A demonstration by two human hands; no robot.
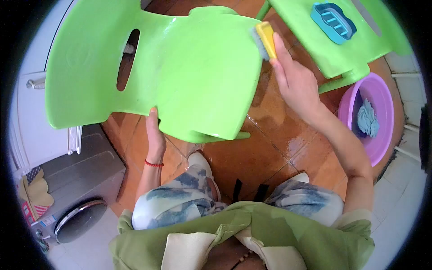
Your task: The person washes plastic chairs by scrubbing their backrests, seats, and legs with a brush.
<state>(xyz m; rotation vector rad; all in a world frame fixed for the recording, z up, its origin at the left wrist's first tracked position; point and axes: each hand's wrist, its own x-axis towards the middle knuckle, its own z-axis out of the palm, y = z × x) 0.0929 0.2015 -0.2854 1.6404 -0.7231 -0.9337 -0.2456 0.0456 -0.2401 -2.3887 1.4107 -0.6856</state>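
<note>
Two hands at work on a green chair [198, 72], seen from above by the head camera. The chair stands before the seated person, its slotted backrest to the left and the front edge of its seat to the right. The left hand [155, 135], with a red bead bracelet [154, 164] at the wrist, meets the seat's near edge beside the backrest; the thumb lies against this edge, while the other fingers are hidden beneath, so whether they are closed cannot be told. The right hand [299, 85] pinches a yellow brush [269, 38] between thumb and fingers at the seat's far front corner. The grey bristles face the seat and appear to meet its front edge; exact contact cannot be told.

Surroundings: a second green chair [326, 56] stands beyond the right hand, and a teal slatted dish [333, 22] rests on its seat, set back from the front edge. Nearer the person, a purple basin [383, 141] stands at the right edge of the tiled floor [252, 166], which shows wet patches; a light blue cloth [368, 119] lies inside. At the floor's left edge stands a grey appliance [83, 164] with a round door, just beside a white cabinet [38, 117].
</note>
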